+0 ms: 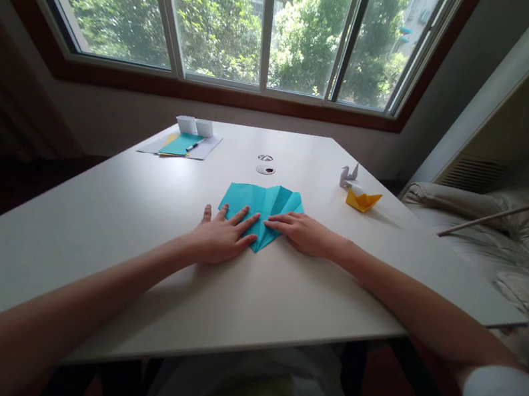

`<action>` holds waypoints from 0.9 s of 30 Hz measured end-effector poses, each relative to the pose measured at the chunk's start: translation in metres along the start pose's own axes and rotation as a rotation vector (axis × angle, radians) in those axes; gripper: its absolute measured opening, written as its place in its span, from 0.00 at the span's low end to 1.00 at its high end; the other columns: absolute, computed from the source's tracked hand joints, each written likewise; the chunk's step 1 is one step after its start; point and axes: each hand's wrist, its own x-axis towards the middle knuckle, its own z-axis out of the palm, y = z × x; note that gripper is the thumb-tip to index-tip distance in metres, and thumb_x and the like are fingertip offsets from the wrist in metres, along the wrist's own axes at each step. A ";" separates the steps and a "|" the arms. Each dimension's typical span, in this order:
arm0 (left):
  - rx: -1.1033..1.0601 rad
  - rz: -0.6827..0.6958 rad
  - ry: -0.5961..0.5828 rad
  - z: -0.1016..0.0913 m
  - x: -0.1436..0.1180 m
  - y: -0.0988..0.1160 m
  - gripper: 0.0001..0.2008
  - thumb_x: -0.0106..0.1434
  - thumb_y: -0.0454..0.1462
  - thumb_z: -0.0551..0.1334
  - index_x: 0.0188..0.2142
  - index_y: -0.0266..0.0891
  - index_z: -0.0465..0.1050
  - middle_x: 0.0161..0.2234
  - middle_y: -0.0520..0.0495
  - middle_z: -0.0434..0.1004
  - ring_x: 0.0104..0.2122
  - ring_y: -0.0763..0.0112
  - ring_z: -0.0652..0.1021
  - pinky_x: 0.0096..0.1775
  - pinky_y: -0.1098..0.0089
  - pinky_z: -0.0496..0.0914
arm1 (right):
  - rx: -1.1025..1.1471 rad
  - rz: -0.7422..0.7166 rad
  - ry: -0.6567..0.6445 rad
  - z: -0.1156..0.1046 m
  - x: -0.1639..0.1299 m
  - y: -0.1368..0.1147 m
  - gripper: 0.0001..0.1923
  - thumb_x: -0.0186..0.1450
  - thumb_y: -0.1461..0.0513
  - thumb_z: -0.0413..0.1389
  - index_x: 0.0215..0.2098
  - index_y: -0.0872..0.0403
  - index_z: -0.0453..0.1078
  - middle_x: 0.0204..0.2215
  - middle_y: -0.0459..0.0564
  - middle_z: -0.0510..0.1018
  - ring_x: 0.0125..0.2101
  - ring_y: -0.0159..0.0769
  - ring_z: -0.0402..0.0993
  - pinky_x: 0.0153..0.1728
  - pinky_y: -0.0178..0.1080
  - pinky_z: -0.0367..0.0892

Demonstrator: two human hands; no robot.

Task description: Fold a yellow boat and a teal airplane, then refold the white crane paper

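Note:
A creased turquoise sheet of paper [270, 198] lies on the white table in front of me, its pointed end toward me and pleat-like folds fanning out to the far edge. My left hand [221, 237] rests flat with spread fingers on its left part. On the right part lie the stretched fingers of my right hand [303, 231], close together and pressing on the paper. Neither hand grips anything. Part of the paper is hidden beneath the fingers.
Behind to the right stand a yellow paper boat [363, 202] and a white paper crane [349, 175]. At the back left are coloured sheets [182, 144], a pen [195, 145] and white folded paper [195, 126]. A round cable hole cover [265, 170] sits in the white table [87, 229].

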 end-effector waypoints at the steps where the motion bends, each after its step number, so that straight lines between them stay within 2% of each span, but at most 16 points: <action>1: 0.003 -0.009 0.001 0.000 0.000 0.001 0.32 0.61 0.58 0.34 0.63 0.57 0.34 0.65 0.54 0.35 0.61 0.38 0.44 0.53 0.35 0.36 | 0.025 -0.010 -0.013 0.001 0.000 0.000 0.24 0.64 0.70 0.42 0.58 0.54 0.58 0.55 0.55 0.66 0.51 0.40 0.65 0.49 0.46 0.63; 7: 0.017 -0.044 0.023 -0.001 -0.002 0.003 0.32 0.62 0.58 0.35 0.63 0.55 0.37 0.65 0.53 0.38 0.61 0.37 0.46 0.52 0.35 0.34 | 0.065 0.004 -0.018 -0.001 0.001 -0.002 0.20 0.67 0.64 0.42 0.56 0.56 0.62 0.51 0.56 0.70 0.50 0.41 0.65 0.49 0.45 0.63; 11: 0.053 0.016 0.081 -0.001 -0.003 0.005 0.32 0.64 0.55 0.35 0.64 0.49 0.43 0.65 0.48 0.39 0.62 0.48 0.45 0.54 0.39 0.33 | 0.054 -0.025 -0.020 -0.004 0.002 -0.004 0.20 0.68 0.60 0.42 0.56 0.53 0.62 0.50 0.57 0.71 0.49 0.41 0.66 0.49 0.46 0.62; 14: 0.094 0.048 0.141 -0.003 -0.005 0.009 0.31 0.65 0.52 0.37 0.63 0.42 0.49 0.64 0.44 0.43 0.62 0.54 0.49 0.56 0.45 0.42 | 0.053 -0.024 -0.022 -0.005 0.002 -0.005 0.20 0.68 0.58 0.43 0.56 0.51 0.63 0.49 0.57 0.71 0.49 0.41 0.67 0.48 0.46 0.62; 18: 0.106 0.049 0.174 -0.006 -0.006 0.012 0.29 0.64 0.50 0.42 0.60 0.40 0.54 0.58 0.40 0.59 0.56 0.52 0.61 0.51 0.50 0.56 | 0.050 0.002 -0.024 -0.006 0.000 -0.007 0.20 0.67 0.57 0.44 0.56 0.50 0.63 0.48 0.57 0.71 0.47 0.42 0.67 0.47 0.46 0.63; 21: 0.082 0.032 0.181 -0.007 -0.006 0.014 0.27 0.65 0.49 0.40 0.58 0.41 0.57 0.56 0.41 0.62 0.52 0.53 0.65 0.48 0.50 0.58 | 0.041 0.005 -0.017 -0.007 0.000 -0.008 0.20 0.67 0.57 0.45 0.56 0.49 0.63 0.47 0.58 0.71 0.45 0.42 0.68 0.46 0.46 0.64; 27: 0.023 -0.032 0.202 -0.005 -0.004 0.018 0.31 0.61 0.55 0.42 0.56 0.43 0.60 0.55 0.40 0.63 0.52 0.50 0.63 0.48 0.48 0.57 | 0.045 0.010 -0.033 -0.009 0.000 -0.009 0.20 0.67 0.58 0.45 0.56 0.50 0.63 0.47 0.58 0.70 0.46 0.42 0.67 0.46 0.46 0.64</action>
